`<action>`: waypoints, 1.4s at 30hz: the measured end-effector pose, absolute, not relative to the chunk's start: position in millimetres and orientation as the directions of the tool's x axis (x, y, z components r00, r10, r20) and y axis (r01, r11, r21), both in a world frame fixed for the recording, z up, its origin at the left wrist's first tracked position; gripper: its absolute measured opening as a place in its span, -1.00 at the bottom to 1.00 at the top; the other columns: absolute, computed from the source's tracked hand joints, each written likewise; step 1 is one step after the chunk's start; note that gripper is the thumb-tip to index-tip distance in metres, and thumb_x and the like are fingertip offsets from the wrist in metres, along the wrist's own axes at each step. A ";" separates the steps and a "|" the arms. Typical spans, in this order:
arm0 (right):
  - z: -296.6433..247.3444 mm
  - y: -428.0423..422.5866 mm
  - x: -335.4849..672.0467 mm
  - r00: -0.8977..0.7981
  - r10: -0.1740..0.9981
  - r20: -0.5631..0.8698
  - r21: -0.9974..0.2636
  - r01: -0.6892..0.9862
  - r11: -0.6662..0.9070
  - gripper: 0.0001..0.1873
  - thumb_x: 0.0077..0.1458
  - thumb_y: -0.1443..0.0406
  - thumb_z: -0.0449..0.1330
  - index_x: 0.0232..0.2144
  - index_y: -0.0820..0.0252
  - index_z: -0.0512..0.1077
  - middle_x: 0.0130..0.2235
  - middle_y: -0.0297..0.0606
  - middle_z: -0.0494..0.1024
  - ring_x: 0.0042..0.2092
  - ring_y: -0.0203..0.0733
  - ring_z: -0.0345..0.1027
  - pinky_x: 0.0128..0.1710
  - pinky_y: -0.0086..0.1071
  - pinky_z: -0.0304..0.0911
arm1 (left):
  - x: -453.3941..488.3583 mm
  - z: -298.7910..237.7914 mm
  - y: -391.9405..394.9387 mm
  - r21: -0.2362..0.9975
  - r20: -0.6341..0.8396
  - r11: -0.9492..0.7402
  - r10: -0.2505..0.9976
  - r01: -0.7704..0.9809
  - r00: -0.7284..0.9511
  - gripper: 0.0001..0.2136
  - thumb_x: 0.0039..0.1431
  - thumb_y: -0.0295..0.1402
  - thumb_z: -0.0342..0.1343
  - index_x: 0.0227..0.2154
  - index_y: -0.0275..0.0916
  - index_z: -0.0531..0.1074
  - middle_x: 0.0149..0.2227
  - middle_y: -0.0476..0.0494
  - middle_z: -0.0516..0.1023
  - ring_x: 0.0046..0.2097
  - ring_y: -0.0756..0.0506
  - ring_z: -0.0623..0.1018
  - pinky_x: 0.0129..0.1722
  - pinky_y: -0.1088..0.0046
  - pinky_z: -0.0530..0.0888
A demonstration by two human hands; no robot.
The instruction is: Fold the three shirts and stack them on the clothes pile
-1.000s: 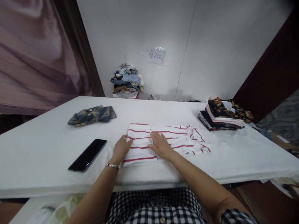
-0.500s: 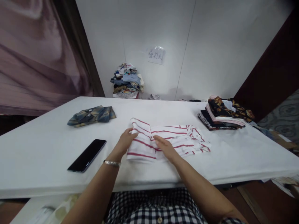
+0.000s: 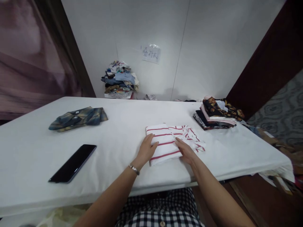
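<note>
- Striped shirt [image 3: 164,148] is lying part-folded at the centre of the frame; its near edge is risking a skew if its two sides are being shifted unevenly.
- Left hand [image 3: 146,149] is resting on the folded panel's left side, fingers spread; too light a touch is risking slipping layers.
- Right hand [image 3: 186,153] is curving around the panel's right edge; whether it is gripping cloth, I cannot tell.
- Rumpled end [image 3: 195,140], right of centre, is bunching, so creases are threatening to get trapped.
- Garment stack [image 3: 216,117], further right, is sitting unevenly; a knock is risking a slide.
</note>
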State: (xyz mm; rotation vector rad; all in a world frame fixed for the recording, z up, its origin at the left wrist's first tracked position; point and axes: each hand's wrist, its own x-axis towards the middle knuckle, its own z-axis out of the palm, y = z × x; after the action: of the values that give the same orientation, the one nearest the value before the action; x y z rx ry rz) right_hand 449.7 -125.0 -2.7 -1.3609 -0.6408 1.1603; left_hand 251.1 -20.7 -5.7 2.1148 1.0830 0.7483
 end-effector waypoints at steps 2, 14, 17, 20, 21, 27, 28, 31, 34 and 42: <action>-4.8 -121.2 447.6 0.368 0.884 -0.289 -0.947 -0.246 -0.207 -0.21 -0.13 0.25 0.32 0.21 0.08 0.29 -0.03 -0.18 0.60 -0.08 -0.04 0.49 -0.05 -0.18 0.35 | 245.3 -16.4 -20.7 0.713 0.196 -0.477 0.839 0.514 0.507 -0.56 0.22 -0.26 0.04 0.13 -0.31 0.35 0.29 -0.32 0.29 0.34 -0.24 0.22 0.35 0.10 0.14; -32.4 -115.8 459.7 0.454 0.888 -0.071 -0.963 0.202 -0.180 -0.20 -0.15 0.37 0.14 0.24 0.13 0.30 -0.04 -0.24 0.59 -0.04 -0.05 0.44 0.00 -0.18 0.34 | 241.1 -14.2 -11.1 0.943 -0.192 0.086 0.930 0.321 0.314 -0.51 0.19 -0.30 0.12 0.17 -0.28 0.26 0.19 -0.38 0.41 0.03 -0.20 0.55 -0.06 0.30 0.51; -33.9 -117.0 458.1 0.481 0.876 -0.047 -0.924 0.312 -0.221 -0.23 -0.12 0.38 0.11 0.23 0.15 0.32 0.05 -0.22 0.55 0.06 -0.04 0.39 0.10 -0.17 0.27 | 245.3 -12.0 -4.4 0.937 -0.315 0.249 0.903 0.243 0.291 -0.44 0.19 -0.29 0.13 0.22 -0.32 0.18 0.18 -0.43 0.42 -0.01 -0.20 0.57 -0.25 0.37 0.54; -29.7 -116.5 453.4 0.470 0.880 -0.063 -0.858 0.426 -0.289 -0.27 -0.10 0.39 0.12 0.20 0.20 0.35 0.15 -0.16 0.48 0.16 -0.03 0.32 0.19 -0.20 0.18 | 251.5 -11.4 3.1 0.930 -0.331 0.253 0.892 0.266 0.309 -0.49 0.14 -0.25 0.17 0.12 -0.33 0.29 0.04 -0.40 0.54 -0.13 -0.20 0.60 -0.36 0.37 0.52; -27.5 -116.4 451.7 0.461 0.884 -0.075 -0.836 0.454 -0.308 -0.27 -0.09 0.38 0.13 0.21 0.21 0.34 0.16 -0.15 0.46 0.16 -0.03 0.32 0.19 -0.22 0.18 | 254.1 -11.8 5.3 0.930 -0.324 0.240 0.893 0.280 0.312 -0.54 0.11 -0.25 0.20 0.05 -0.33 0.36 -0.02 -0.39 0.57 -0.16 -0.21 0.60 -0.37 0.36 0.52; -14.5 -119.6 444.6 0.411 0.903 -0.125 -0.760 0.546 -0.353 -0.25 -0.01 0.33 0.15 0.28 0.22 0.24 0.18 -0.10 0.45 0.16 0.01 0.33 0.18 -0.19 0.18 | 260.9 -13.5 9.3 0.942 -0.251 0.169 0.929 0.292 0.273 -0.63 -0.03 -0.41 0.26 -0.10 -0.27 0.43 -0.06 -0.28 0.60 -0.11 -0.18 0.60 -0.19 0.37 0.51; -14.3 -120.6 443.4 0.396 0.911 -0.118 -0.770 0.542 -0.336 -0.26 0.00 0.33 0.16 0.28 0.21 0.25 0.18 -0.10 0.45 0.17 0.01 0.32 0.18 -0.18 0.18 | 258.5 -13.5 8.5 0.944 -0.241 0.162 0.933 0.288 0.266 -0.63 -0.02 -0.43 0.24 -0.09 -0.26 0.43 -0.05 -0.28 0.60 -0.10 -0.18 0.59 -0.17 0.37 0.51; -19.2 -122.3 438.8 0.341 0.935 -0.096 -0.823 0.501 -0.268 -0.31 0.01 0.32 0.17 0.24 0.19 0.30 0.20 -0.14 0.43 0.19 0.00 0.28 0.20 -0.17 0.16 | 245.9 -13.8 5.4 0.945 -0.223 0.151 0.947 0.289 0.234 -0.66 0.00 -0.43 0.20 -0.10 -0.29 0.42 -0.03 -0.30 0.58 -0.08 -0.19 0.59 -0.13 0.34 0.50; -27.3 -120.5 434.3 0.324 0.941 -0.099 -0.862 0.445 -0.244 -0.33 0.00 0.32 0.19 0.22 0.14 0.33 0.20 -0.19 0.43 0.21 0.00 0.26 0.23 -0.15 0.13 | 233.3 -14.4 2.5 0.933 -0.228 0.155 0.953 0.325 0.200 -0.66 0.02 -0.41 0.20 -0.10 -0.30 0.42 -0.05 -0.31 0.59 -0.09 -0.20 0.59 -0.15 0.33 0.51; -20.1 -105.1 431.9 0.363 0.930 -0.061 -0.907 0.368 -0.203 -0.28 0.00 0.28 0.22 0.25 0.12 0.28 0.24 -0.17 0.39 0.25 -0.01 0.23 0.25 -0.16 0.12 | 228.5 -12.8 0.7 0.903 -0.264 0.157 0.937 0.400 0.229 -0.64 0.10 -0.24 0.19 -0.08 -0.29 0.39 -0.11 -0.30 0.60 -0.26 -0.13 0.59 -0.45 0.46 0.46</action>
State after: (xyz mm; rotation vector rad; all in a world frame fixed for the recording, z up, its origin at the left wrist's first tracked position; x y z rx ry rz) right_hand 431.9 -105.1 -20.1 -1.7555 -1.1489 0.8123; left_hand 228.5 0.7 -12.8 1.4290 1.3541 0.6316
